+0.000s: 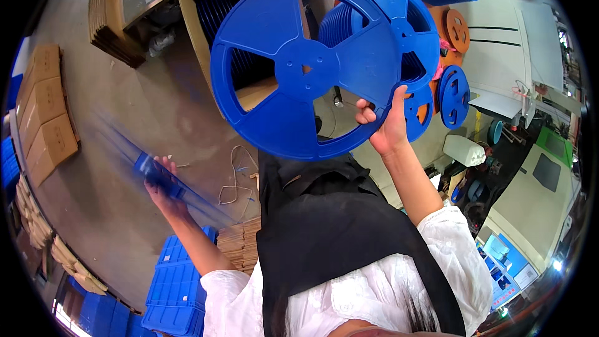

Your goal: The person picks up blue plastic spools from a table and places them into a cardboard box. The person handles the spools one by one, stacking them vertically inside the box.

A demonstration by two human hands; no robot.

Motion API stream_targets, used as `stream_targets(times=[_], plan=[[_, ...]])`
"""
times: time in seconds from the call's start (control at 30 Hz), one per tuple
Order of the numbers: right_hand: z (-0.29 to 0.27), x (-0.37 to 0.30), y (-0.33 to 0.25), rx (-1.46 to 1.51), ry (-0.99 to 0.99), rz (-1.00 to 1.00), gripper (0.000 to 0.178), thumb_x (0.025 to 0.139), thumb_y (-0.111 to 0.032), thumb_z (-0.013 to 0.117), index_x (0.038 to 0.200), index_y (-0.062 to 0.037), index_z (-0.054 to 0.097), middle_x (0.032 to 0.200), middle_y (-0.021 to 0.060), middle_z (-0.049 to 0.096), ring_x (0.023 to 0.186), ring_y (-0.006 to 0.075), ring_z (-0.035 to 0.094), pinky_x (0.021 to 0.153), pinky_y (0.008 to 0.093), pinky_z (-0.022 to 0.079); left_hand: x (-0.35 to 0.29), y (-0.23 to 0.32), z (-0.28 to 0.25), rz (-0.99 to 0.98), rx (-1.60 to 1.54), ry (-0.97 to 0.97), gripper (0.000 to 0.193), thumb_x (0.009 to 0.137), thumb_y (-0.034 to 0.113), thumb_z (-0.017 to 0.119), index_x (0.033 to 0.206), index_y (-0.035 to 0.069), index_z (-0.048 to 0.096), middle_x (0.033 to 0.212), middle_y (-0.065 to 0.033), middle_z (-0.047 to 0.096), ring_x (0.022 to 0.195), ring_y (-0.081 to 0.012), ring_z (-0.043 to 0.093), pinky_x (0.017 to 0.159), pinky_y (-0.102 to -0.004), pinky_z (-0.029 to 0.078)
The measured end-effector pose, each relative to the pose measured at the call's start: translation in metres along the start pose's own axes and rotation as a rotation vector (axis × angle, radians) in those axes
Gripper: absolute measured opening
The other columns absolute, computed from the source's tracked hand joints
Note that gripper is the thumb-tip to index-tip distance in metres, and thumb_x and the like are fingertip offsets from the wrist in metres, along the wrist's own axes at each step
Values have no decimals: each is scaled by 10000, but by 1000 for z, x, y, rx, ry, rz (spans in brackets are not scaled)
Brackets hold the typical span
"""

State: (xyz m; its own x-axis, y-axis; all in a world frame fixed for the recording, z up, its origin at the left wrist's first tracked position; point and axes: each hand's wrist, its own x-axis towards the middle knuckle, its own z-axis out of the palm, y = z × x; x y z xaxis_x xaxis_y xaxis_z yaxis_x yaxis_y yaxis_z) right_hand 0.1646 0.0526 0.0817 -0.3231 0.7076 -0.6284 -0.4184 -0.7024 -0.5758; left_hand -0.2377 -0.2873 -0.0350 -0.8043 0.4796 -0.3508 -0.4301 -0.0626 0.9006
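The big blue reel (306,65) takes up most of the view, held up face-on in front of an open cardboard box (206,0) with more blue reels (405,31) stacked just behind it; the right hand (388,126) is pinching its lower right rim, thumb on the front. Down at the left, the left hand (163,182) is closed around a second blue piece (156,171), too motion-blurred to tell what it is, out over the concrete floor (125,118) and above the blue crates (178,281).
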Motion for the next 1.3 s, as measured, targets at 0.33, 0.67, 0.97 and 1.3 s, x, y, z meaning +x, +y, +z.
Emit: stream_targets(times=[0.33, 0.67, 0.97, 1.3], plan=[[21, 12, 8, 10, -16, 108, 718, 928, -699, 373, 1235, -65, 509, 811, 109, 621, 579, 99, 484, 567, 248, 389, -43, -7, 71, -181, 430, -345, 372, 951, 153, 562, 1284, 9, 484, 1151, -176, 617, 1012, -265, 625, 908, -412, 509], [34, 33, 18, -6, -73, 50, 737, 931, -720, 310, 1107, -49, 562, 815, 119, 664, 576, 98, 480, 596, 259, 406, -106, -39, 211, 7, -83, -502, 507, 960, 294, 604, 1378, 56, 445, 1167, -119, 591, 991, -200, 584, 872, -315, 478], [53, 44, 22, 97, -80, 55, 753, 921, -727, 324, 1134, -41, 549, 817, 112, 656, 558, 82, 464, 604, 255, 421, -88, -26, 200, -52, -202, -434, 476, 1041, 237, 442, 1507, 213, 351, 1349, -177, 548, 988, -203, 602, 885, -302, 473], [45, 50, 20, 100, -22, 144, 725, 952, -689, 306, 1202, -41, 514, 852, 122, 630, 605, 91, 485, 618, 256, 438, -74, 12, 203, -536, -1106, -837, 806, 896, -43, 569, 1557, 184, 168, 1311, -390, 482, 616, -210, 678, 453, -191, 493]])
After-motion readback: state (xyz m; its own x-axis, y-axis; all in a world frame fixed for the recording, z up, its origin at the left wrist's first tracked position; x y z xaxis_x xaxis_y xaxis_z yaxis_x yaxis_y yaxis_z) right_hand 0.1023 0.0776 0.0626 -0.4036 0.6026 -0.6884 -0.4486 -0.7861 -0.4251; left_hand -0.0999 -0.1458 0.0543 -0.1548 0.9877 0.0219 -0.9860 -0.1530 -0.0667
